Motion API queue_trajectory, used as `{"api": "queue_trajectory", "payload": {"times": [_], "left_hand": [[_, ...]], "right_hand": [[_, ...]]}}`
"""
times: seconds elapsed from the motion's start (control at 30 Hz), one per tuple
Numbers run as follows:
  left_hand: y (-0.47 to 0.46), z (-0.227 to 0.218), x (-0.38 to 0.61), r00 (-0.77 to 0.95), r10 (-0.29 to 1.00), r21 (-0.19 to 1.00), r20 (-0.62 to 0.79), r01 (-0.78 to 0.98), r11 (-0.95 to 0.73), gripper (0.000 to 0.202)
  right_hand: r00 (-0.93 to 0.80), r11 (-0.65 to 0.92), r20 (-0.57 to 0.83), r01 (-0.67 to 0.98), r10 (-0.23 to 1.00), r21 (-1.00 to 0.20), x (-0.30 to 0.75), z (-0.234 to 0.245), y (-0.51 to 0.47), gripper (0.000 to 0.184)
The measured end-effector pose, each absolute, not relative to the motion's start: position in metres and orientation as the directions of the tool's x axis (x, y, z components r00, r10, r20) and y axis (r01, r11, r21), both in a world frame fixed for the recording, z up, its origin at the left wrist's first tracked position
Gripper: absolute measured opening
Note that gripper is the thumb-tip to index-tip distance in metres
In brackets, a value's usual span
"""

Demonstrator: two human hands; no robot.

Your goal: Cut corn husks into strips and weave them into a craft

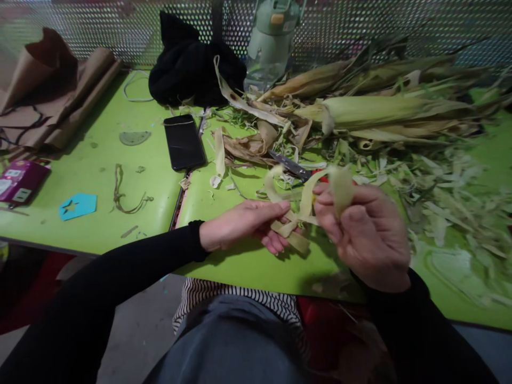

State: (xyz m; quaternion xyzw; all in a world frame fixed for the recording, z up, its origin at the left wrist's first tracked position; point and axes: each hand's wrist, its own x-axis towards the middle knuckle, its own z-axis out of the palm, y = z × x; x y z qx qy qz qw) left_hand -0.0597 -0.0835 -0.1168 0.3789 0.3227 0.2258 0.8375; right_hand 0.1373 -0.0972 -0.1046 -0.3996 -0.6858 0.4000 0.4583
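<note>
Pale green corn husk strips (288, 228), looped and crossed over each other, sit between my two hands above the green table. My left hand (256, 221) pinches the crossed part between thumb and fingers. One strip end (341, 186) stands up out of my right hand (366, 234), whose thumb and fingers are closed on it. Just behind the strips lie scissors (294, 166) with red handles, partly hidden by the husk and my right hand.
Corn husks (372, 112) and shredded scraps (444, 186) cover the right side. Behind stand a water bottle (272, 40) and a black cloth bundle (192, 69). Leftward lie a phone (184, 141), twine (119, 192), a blue paper tag (78, 207), a purple box (24, 181) and brown paper (60, 90).
</note>
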Motion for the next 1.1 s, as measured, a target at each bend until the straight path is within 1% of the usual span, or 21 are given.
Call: {"api": "queue_trajectory", "payload": {"times": [0.07, 0.1, 0.2, 0.33, 0.4, 0.47, 0.53, 0.57, 0.63, 0.73, 0.8, 0.87, 0.97, 1.03, 1.1], "left_hand": [[-0.083, -0.115, -0.061, 0.680, 0.636, 0.790, -0.364, -0.137, 0.598, 0.045], [-0.083, -0.113, -0.062, 0.672, 0.652, 0.811, -0.352, -0.128, 0.571, 0.044], [-0.086, -0.104, -0.065, 0.634, 0.707, 0.888, -0.315, -0.067, 0.455, 0.043], [-0.088, -0.100, -0.066, 0.589, 0.760, 0.952, -0.274, 0.056, 0.300, 0.045], [-0.088, -0.101, -0.066, 0.590, 0.761, 0.953, -0.272, 0.056, 0.297, 0.044], [-0.088, -0.103, -0.065, 0.599, 0.750, 0.940, -0.281, 0.015, 0.340, 0.040], [-0.087, -0.104, -0.065, 0.609, 0.737, 0.928, -0.293, -0.004, 0.373, 0.039], [-0.087, -0.104, -0.065, 0.609, 0.735, 0.927, -0.300, 0.002, 0.376, 0.040], [-0.087, -0.103, -0.065, 0.597, 0.742, 0.936, -0.304, 0.043, 0.349, 0.043], [-0.088, -0.102, -0.064, 0.568, 0.771, 0.957, -0.286, 0.129, 0.260, 0.045], [-0.089, -0.102, -0.064, 0.555, 0.786, 0.962, -0.272, 0.163, 0.218, 0.045], [-0.089, -0.102, -0.064, 0.550, 0.790, 0.963, -0.271, 0.167, 0.213, 0.042], [-0.089, -0.103, -0.065, 0.548, 0.801, 0.969, -0.241, 0.176, 0.172, 0.038], [-0.089, -0.104, -0.066, 0.534, 0.822, 0.975, -0.196, 0.196, 0.105, 0.040], [-0.088, -0.105, -0.067, 0.527, 0.833, 0.976, -0.166, 0.208, 0.063, 0.042]], "right_hand": [[-0.296, 0.441, 0.373, 0.212, 0.879, -0.872, 0.137, -0.100, -0.095, 0.016], [-0.338, 0.483, 0.392, 0.250, 0.856, -0.839, 0.136, -0.096, -0.093, 0.015], [-0.473, 0.596, 0.407, 0.376, 0.782, -0.709, 0.134, -0.087, -0.089, 0.023], [-0.473, 0.638, 0.436, 0.471, 0.765, -0.609, 0.133, -0.086, -0.085, 0.017], [-0.473, 0.656, 0.457, 0.492, 0.754, -0.573, 0.135, -0.088, -0.084, 0.013], [-0.522, 0.700, 0.470, 0.473, 0.712, -0.535, 0.138, -0.090, -0.083, 0.006], [-0.563, 0.724, 0.462, 0.456, 0.685, -0.518, 0.140, -0.090, -0.082, 0.003], [-0.562, 0.717, 0.453, 0.459, 0.692, -0.525, 0.140, -0.090, -0.082, 0.004], [-0.514, 0.658, 0.420, 0.493, 0.748, -0.569, 0.141, -0.090, -0.083, 0.008], [-0.409, 0.543, 0.364, 0.529, 0.836, -0.652, 0.141, -0.090, -0.086, 0.012], [-0.355, 0.489, 0.343, 0.529, 0.870, -0.693, 0.141, -0.090, -0.087, 0.014], [-0.351, 0.477, 0.330, 0.531, 0.876, -0.701, 0.141, -0.089, -0.086, 0.018], [-0.432, 0.519, 0.306, 0.564, 0.848, -0.642, 0.141, -0.088, -0.084, 0.021], [-0.487, 0.571, 0.312, 0.592, 0.816, -0.569, 0.140, -0.089, -0.082, 0.020], [-0.514, 0.619, 0.346, 0.618, 0.785, -0.486, 0.138, -0.091, -0.082, 0.018]]}}
